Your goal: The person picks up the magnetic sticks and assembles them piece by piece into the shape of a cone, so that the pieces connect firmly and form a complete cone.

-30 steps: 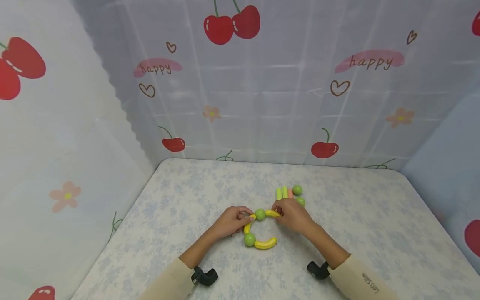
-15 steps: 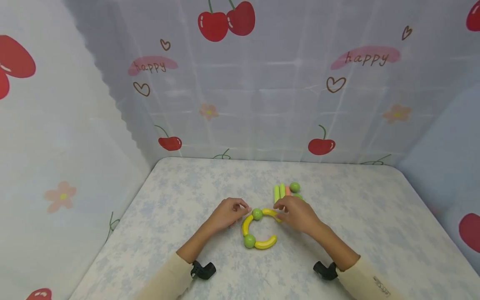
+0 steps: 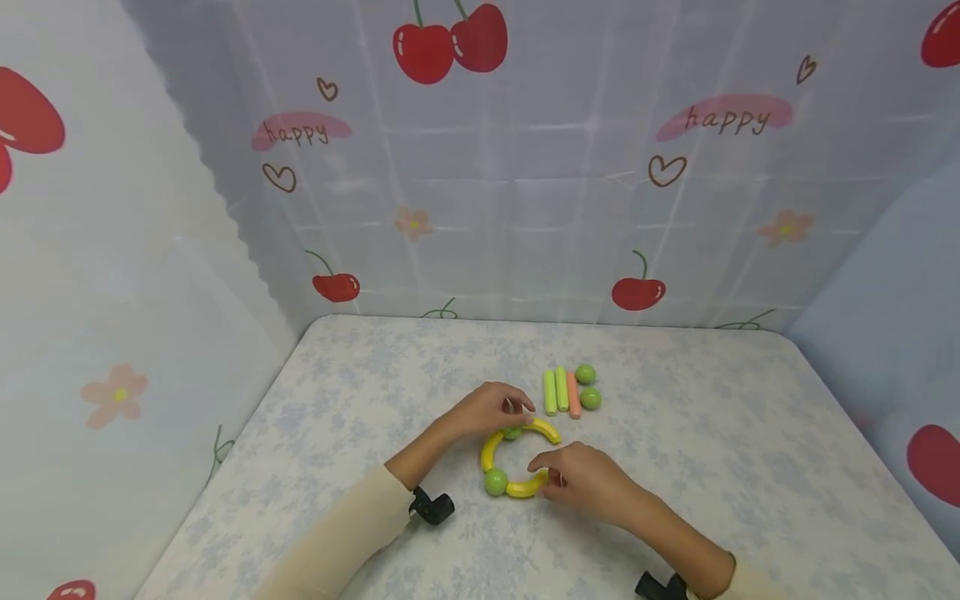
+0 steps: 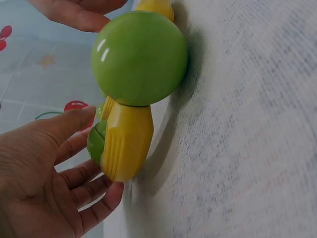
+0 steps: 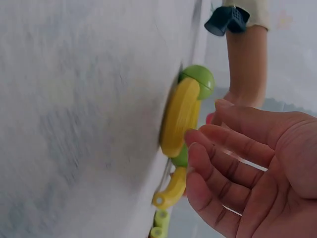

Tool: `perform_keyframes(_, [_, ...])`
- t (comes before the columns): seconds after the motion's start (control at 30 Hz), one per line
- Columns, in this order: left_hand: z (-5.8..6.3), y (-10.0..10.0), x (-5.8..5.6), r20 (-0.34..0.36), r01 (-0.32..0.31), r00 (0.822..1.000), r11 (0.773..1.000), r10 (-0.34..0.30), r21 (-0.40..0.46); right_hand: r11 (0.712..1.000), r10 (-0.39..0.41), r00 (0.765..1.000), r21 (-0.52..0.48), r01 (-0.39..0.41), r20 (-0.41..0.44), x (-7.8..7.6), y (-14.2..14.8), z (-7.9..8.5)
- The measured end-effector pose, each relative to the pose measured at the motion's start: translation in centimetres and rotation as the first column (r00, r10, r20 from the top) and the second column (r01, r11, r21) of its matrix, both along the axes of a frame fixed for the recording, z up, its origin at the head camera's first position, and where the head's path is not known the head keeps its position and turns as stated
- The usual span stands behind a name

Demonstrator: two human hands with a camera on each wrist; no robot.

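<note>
Three yellow curved pieces and two green balls form an open ring on the table. My left hand (image 3: pixel 487 410) reaches over the upper green ball (image 3: pixel 512 433), fingertips close by the upper yellow piece (image 3: pixel 547 429). In the left wrist view its fingers are loosely bent beside that ball, and the lower green ball (image 4: pixel 139 58) is nearest the camera. My right hand (image 3: pixel 588 479) is at the free end of the lower yellow piece (image 3: pixel 525 489), fingers loosely bent. The right wrist view has its fingertips beside the yellow pieces. The left yellow piece (image 3: pixel 488 453) links both balls.
Behind the ring lie two light green sticks (image 3: pixel 562 388) and an orange stick (image 3: pixel 573 396) side by side. Two loose green balls (image 3: pixel 591 398) sit just to their right. The table (image 3: pixel 375 375) has a pale blue-and-white pattern, with printed curtains (image 3: pixel 480 208) behind it.
My left hand has moved right, over the upper ball. My right hand has left the upper yellow piece and come down to the lower one, uncovering the sticks and loose balls.
</note>
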State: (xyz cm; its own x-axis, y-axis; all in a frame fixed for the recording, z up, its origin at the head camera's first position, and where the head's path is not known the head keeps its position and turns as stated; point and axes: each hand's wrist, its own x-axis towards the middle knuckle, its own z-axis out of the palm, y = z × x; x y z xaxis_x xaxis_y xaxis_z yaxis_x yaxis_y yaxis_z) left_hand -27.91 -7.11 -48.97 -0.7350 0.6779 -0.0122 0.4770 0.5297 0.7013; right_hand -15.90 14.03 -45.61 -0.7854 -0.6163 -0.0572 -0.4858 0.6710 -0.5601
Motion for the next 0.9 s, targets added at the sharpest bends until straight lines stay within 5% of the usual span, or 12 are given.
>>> perform_keyframes(0.2, [0.1,0.6,-0.1,0.01,0.022,1.0,0.999,-0.022,-0.037,0.998,0.042,0.999,-0.05,-0.041,0.015,0.2,-0.4,-1.0])
perform_keyframes(0.5, [0.0,-1.0,0.1,0.042,0.017,0.999,0.997,-0.014,-0.077,0.995,-0.055,0.998,-0.084,0.057,0.019,-0.1,0.8,-1.1])
perform_keyframes(0.9, [0.3,-2.4,2.2,0.171,-0.018,0.985,0.999,0.026,-0.047,0.986,-0.151,0.988,-0.071,0.15,-0.021,-1.1,1.7,-1.9])
